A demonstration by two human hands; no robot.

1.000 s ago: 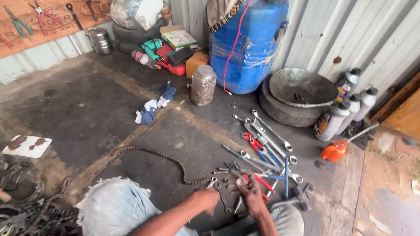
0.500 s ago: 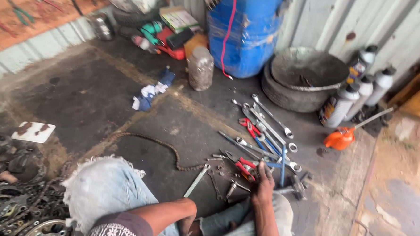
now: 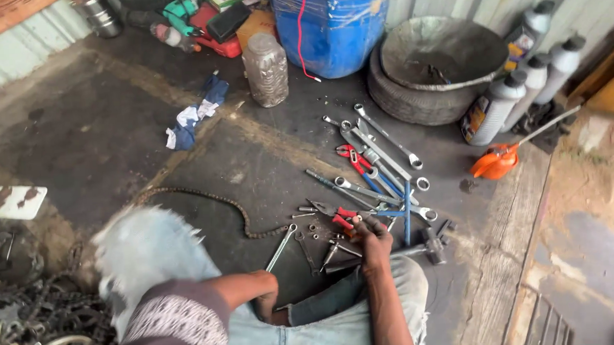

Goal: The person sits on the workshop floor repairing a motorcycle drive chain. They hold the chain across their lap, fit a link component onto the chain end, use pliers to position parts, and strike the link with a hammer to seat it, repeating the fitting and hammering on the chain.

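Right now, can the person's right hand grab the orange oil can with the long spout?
Probably not without leaning. The right hand rests on the red-handled pliers close to the knees, while the orange oil can sits farther off, beyond the spread of wrenches. Nothing blocks the way; it just looks far.

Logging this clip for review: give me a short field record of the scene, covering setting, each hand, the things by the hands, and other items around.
setting: person seated on a dark workshop floor
right hand: reaching into a spread of tools, at red-handled pliers; grip unclear
left hand: down between the knees, mostly hidden
near the hands: spanners, a chain, small sockets and bolts
further off: blue drum, metal basin on a tyre, grey bottles, orange oil can, plastic jar, rags
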